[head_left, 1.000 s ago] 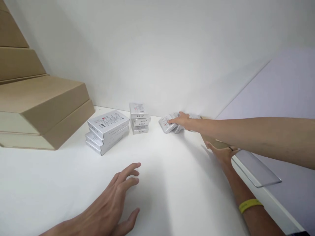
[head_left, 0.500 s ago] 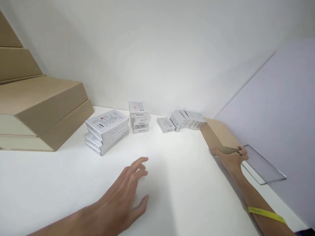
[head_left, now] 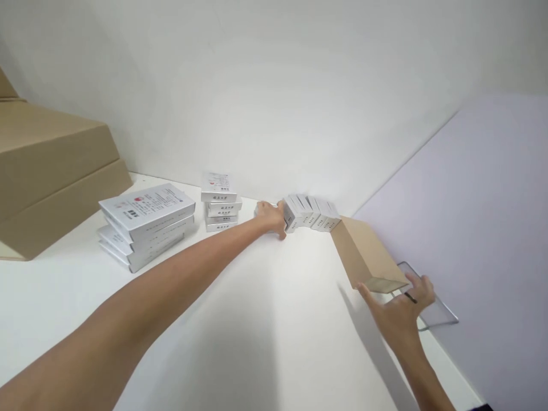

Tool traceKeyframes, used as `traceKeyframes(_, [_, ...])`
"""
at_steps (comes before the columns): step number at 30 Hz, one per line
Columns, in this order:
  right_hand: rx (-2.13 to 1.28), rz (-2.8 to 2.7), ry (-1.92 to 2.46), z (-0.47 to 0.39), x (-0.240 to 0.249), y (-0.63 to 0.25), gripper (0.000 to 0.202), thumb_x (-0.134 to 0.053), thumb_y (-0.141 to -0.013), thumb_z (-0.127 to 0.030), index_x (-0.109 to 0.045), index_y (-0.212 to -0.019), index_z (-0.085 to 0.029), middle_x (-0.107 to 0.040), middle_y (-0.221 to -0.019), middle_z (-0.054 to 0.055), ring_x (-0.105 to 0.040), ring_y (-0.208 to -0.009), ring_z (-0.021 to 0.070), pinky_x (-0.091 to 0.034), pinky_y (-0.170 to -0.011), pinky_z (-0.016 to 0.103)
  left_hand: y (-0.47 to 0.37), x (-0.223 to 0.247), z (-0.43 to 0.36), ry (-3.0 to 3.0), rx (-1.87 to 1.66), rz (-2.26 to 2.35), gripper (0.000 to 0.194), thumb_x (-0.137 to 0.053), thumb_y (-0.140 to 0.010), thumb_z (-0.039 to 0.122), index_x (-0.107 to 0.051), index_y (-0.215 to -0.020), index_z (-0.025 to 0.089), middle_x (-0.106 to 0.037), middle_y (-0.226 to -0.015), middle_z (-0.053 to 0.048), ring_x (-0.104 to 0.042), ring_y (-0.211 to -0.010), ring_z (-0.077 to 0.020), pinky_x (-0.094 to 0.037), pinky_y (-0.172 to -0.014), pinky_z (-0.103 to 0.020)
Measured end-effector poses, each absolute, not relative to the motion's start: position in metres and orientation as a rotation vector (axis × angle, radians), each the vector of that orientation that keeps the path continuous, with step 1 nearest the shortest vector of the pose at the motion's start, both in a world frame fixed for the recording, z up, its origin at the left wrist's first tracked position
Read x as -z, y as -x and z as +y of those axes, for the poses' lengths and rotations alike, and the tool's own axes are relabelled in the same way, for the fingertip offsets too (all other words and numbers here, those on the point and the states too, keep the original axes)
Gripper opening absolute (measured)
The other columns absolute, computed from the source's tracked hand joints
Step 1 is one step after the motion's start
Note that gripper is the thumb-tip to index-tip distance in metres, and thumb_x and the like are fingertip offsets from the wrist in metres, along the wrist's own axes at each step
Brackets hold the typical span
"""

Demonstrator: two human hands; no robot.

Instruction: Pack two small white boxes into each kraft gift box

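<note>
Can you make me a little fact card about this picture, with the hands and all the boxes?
Left hand: on a little box at the left end of the row
Right hand: at the near end of a brown box
Row: little white boxes, leaning
Piles: two, a wide one and a narrow one
Far left: big brown boxes

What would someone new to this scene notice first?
Probably the left hand, reaching to the left end of a row of small white boxes. Next, the right hand, holding a tan box at that row's right end. Then the big brown boxes at far left.
</note>
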State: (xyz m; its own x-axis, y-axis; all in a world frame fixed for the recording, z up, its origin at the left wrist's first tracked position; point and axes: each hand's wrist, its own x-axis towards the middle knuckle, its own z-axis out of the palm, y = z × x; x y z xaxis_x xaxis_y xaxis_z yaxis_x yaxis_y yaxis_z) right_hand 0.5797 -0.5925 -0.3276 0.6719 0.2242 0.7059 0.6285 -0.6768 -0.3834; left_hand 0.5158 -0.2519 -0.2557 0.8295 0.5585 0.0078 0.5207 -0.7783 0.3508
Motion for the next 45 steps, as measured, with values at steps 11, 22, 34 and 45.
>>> traceKeyframes(11, [0.503,-0.65,2.168,-0.565,0.31,-0.523,0.08,-0.069,-0.076,-0.064,-0.032,-0.137,-0.029,-0.026,-0.155,0.019,-0.032,-0.149,0.0377,-0.033,-0.117,0.066,-0.494,0.295,-0.233,-2.294,-0.478,0.475,0.115,-0.087,-0.071,0.04,-0.012,-0.153,0.013,-0.026,-0.156,-0.029,-0.051,-0.136,-0.0372,-0.05,-0.109,-0.048])
traceKeyframes(22, [0.248,-1.053,2.308,-0.478,0.331,-0.526,0.054,-0.059,-0.088,-0.058,-0.042,-0.129,-0.027,-0.053,-0.138,0.013,-0.049,-0.135,0.0321,-0.043,-0.11,0.056,-0.445,0.32,-0.26,-2.282,-0.634,0.391,0.048,-0.052,-0.092,0.016,-0.033,-0.136,0.019,-0.025,-0.162,-0.021,-0.055,-0.134,-0.0331,-0.046,-0.113,-0.053])
traceKeyframes(34, [0.678,-0.827,2.413,-0.282,0.343,-0.59,0.068,-0.056,-0.096,-0.057,-0.043,-0.147,-0.015,-0.022,-0.166,0.02,-0.015,-0.155,0.0416,-0.012,-0.123,0.067,-0.224,0.343,-0.306,-2.551,-0.753,0.364,0.024,-0.053,-0.098,0.034,-0.051,-0.122,0.03,-0.057,-0.147,-0.007,-0.063,-0.129,-0.0279,-0.059,-0.099,-0.043])
traceKeyframes(45, [0.707,-0.747,2.498,-0.287,0.333,-0.589,0.06,-0.062,-0.095,-0.053,-0.05,-0.145,-0.02,-0.039,-0.161,0.013,-0.03,-0.151,0.0365,-0.022,-0.122,0.066,-0.191,0.354,-0.291,-2.63,-0.77,0.327,0.044,-0.059,-0.094,0.039,-0.046,-0.135,0.028,-0.056,-0.15,-0.011,-0.068,-0.123,-0.0288,-0.065,-0.09,-0.038])
